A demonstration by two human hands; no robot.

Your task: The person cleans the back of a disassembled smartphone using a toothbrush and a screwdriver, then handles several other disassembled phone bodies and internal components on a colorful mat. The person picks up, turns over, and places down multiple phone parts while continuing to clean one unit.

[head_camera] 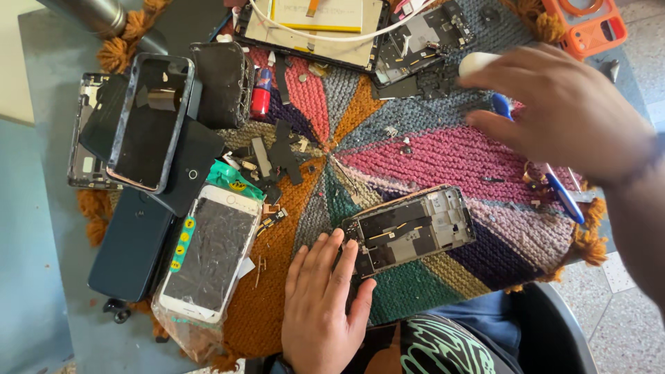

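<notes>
Nearest the camera, the left hand [320, 298] lies flat on the multicoloured knitted mat [415, 149], fingers [331, 253] spread and released, their tips touching the near left corner of the opened phone frame [410, 227]. That frame sits near the middle of the mat, tilted, its bare inner boards and metal rim facing up. It looks light, thin and stiff, with fragile exposed parts; the safest hold would be along its outer edges, not on the circuitry.

To the left lies a white phone with a cracked screen [211, 253] in a clear bag, partly over a dark blue phone back [131, 246]. Small screws and black scraps [273, 156] are scattered just beyond.

Farther off on the right, the right hand [568, 114] hovers blurred over the mat, fingers loosely curled; it may hold a white object [478, 62], but that cannot be told. A blue-handled tool [562, 194] lies beneath it. At the far edge rest another opened device [312, 24] and an orange case [589, 24].
</notes>
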